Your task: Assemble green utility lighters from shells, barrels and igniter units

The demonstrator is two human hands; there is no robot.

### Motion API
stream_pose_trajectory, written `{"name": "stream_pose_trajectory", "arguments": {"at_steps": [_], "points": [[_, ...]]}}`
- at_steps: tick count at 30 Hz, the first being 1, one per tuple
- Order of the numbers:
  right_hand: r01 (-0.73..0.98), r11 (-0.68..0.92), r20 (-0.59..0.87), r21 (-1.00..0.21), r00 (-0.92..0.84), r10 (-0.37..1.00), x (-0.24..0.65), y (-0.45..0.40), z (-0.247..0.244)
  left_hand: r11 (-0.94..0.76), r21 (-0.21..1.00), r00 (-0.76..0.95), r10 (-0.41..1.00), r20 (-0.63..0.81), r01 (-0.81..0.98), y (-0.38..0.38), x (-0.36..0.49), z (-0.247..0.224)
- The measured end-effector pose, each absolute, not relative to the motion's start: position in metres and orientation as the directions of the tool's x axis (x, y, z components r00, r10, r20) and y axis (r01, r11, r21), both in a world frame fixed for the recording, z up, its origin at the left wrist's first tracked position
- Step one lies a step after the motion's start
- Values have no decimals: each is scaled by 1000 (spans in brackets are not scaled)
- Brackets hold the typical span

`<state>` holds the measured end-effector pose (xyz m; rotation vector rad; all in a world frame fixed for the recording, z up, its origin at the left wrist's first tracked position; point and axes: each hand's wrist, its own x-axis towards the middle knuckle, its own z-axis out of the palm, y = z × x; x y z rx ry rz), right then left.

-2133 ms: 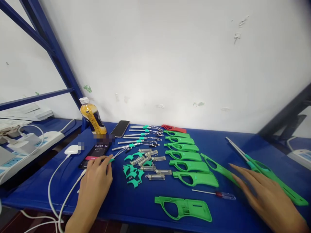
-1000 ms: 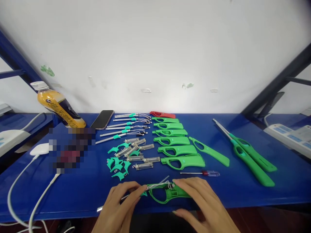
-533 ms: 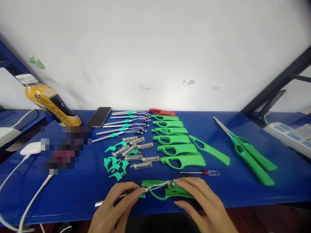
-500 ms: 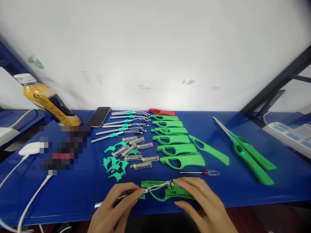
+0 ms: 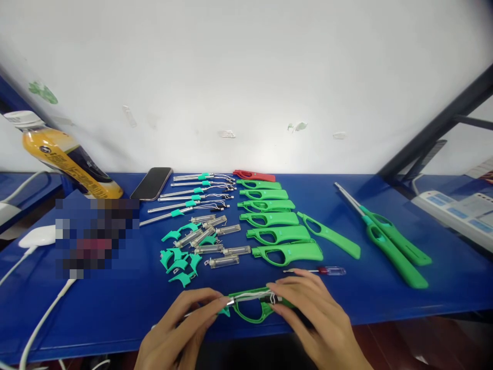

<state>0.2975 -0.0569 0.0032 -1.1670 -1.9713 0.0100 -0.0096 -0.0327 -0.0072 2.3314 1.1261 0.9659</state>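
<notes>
An open green lighter shell half (image 5: 250, 317) lies at the front of the table, inner side up. My left hand (image 5: 185, 326) is closed on the metal lighter tube (image 5: 231, 301), at the shell's left end; a bit of teal plastic (image 5: 225, 311) shows under the fingers. White wires (image 5: 248, 295) run from the tube over the shell to a small black igniter (image 5: 270, 299). Thumb and fingertips of my right hand (image 5: 314, 313) pinch around that igniter above the shell, covering the shell's right part. Beyond that hand lies a screwdriver (image 5: 332, 271) with a clear and red handle.
Green lighter shells (image 5: 287, 252) stand in a column, with a red shell (image 5: 254, 176) farthest back. Metal tubes with wires (image 5: 175, 213), clear fuel tanks (image 5: 224, 261) and teal triggers (image 5: 182, 278) lie left. Lighters with tubes (image 5: 396, 254) rest right; a phone (image 5: 152, 184) and bottle (image 5: 69, 159) are back left.
My right fingers have drawn in to pinch the igniter, which was lying over the shell beside the fingertips. The tube in my left hand shifted slightly right, and the whole view turned slightly.
</notes>
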Motion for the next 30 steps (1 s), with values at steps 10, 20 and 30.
{"name": "stream_pose_trajectory", "arguments": {"at_steps": [10, 20, 30], "points": [[695, 608, 653, -385, -261, 711, 303, -56, 3, -635, 497, 498, 773, 394, 591, -31, -14, -13], [682, 590, 618, -433, -252, 745, 301, -60, -8, -633, 431, 469, 770, 431, 643, -31, -17, -10], [674, 584, 606, -453, -247, 756, 301, -62, -10, -642, 402, 510, 765, 394, 653, -31, -22, -18]]}}
